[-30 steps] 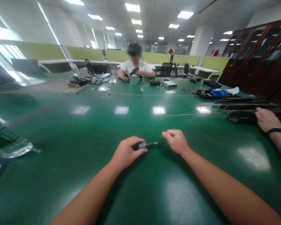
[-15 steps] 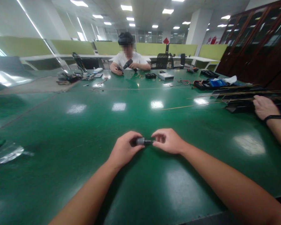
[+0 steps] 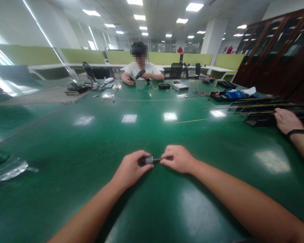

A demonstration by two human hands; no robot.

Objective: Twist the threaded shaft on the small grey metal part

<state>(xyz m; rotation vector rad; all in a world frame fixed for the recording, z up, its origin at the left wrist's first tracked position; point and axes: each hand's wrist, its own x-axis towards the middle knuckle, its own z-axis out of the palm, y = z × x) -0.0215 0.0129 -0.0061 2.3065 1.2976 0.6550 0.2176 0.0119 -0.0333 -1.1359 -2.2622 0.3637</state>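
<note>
My left hand (image 3: 129, 169) is closed around a short grey cylinder (image 3: 149, 160), thumb on the near side and fingers on the far side. A thin dark shaft (image 3: 157, 160) sticks out of the cylinder to the right, lying level just above the green table (image 3: 121, 211). Its far end disappears between the thumb and fingertips of my right hand (image 3: 179, 159), which pinches it. The cylinder's left end is hidden inside my left palm, so I cannot tell its exact kind.
Across the table a person (image 3: 139, 69) holds a power drill (image 3: 140, 74). Another person's hand (image 3: 287, 120) rests on black channels (image 3: 260, 118) at the right, near long thin rods (image 3: 205, 119). A clear plastic item (image 3: 10, 170) lies left; an open tool case (image 3: 218, 96) stands far right.
My right fingertips have closed onto the shaft's end. Both hands and the piece appear slightly lower and further left, while the whole view has also shifted down a little.
</note>
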